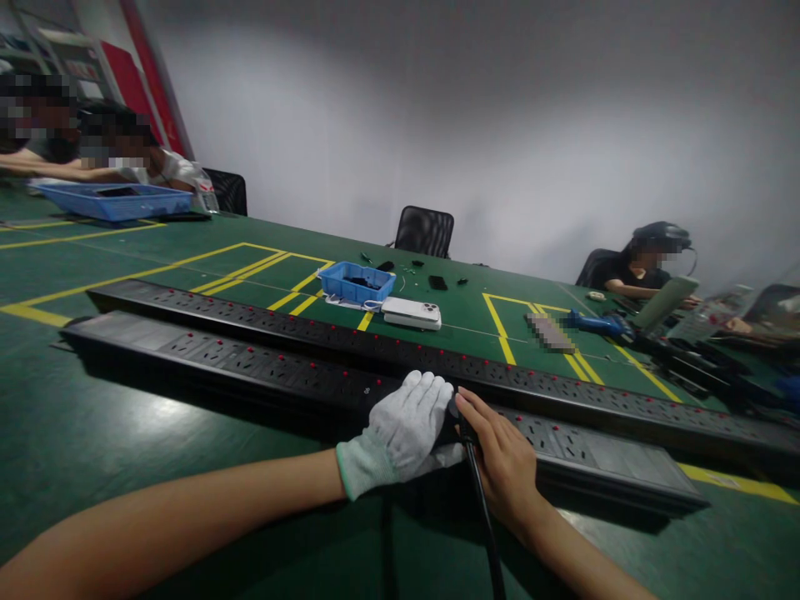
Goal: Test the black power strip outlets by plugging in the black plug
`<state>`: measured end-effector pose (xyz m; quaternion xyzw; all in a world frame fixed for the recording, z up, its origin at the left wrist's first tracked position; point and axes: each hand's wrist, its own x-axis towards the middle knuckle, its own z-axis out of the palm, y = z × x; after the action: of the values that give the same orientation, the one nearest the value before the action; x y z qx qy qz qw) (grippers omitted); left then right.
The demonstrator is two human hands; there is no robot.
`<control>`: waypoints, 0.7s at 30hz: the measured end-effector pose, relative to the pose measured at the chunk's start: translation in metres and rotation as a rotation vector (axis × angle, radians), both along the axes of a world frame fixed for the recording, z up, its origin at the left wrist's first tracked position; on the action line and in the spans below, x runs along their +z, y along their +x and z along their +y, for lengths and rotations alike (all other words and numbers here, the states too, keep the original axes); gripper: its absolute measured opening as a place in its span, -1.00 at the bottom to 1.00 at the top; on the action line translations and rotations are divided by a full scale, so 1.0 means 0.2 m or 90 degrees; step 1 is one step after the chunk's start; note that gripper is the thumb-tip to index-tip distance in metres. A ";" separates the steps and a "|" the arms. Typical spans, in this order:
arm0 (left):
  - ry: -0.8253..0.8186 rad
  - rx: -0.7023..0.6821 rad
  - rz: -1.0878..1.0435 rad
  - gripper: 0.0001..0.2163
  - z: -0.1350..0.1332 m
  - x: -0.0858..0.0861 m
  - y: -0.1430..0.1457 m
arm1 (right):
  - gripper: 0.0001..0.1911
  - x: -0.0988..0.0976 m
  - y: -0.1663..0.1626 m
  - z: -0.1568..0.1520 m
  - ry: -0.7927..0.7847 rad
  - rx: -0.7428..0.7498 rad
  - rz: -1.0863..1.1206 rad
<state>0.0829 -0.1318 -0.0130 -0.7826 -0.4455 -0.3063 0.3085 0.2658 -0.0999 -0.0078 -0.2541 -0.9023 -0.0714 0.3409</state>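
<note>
A long black power strip (pixel 275 368) with rows of sockets and small red marks lies across the table in front of me. My left hand (pixel 409 421), in a white glove with a green cuff, is closed around the strip's middle, fingers over its top. Beside it, my bare right hand (pixel 500 450) grips a black plug (pixel 458 407) against the strip's socket face; how deep it sits is hidden by my fingers. Its black cable (pixel 484 517) runs down toward me. A second power strip (pixel 437 358) lies just behind the first.
Beyond the strips are a blue bin (pixel 356 283) with dark parts and a white phone (pixel 412 313) on a white box. Blue tools (pixel 593 323) and dark equipment lie at right. Another blue tray (pixel 118 202) stands far left. Other people sit at both sides of the green table (pixel 250 517).
</note>
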 end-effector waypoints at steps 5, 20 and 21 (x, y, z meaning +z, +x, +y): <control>-0.003 0.001 0.006 -0.37 0.00 0.01 0.00 | -0.47 0.00 0.00 0.00 0.005 -0.009 -0.004; -0.028 0.001 -0.008 -0.41 -0.01 -0.01 0.00 | -0.49 0.00 -0.01 -0.01 0.010 -0.012 -0.005; -0.028 -0.003 -0.007 -0.41 0.00 -0.01 0.00 | -0.50 0.01 -0.01 -0.01 0.009 -0.013 -0.007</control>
<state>0.0829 -0.1327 -0.0143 -0.7883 -0.4521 -0.3016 0.2883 0.2643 -0.1020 -0.0064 -0.2606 -0.9010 -0.0827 0.3367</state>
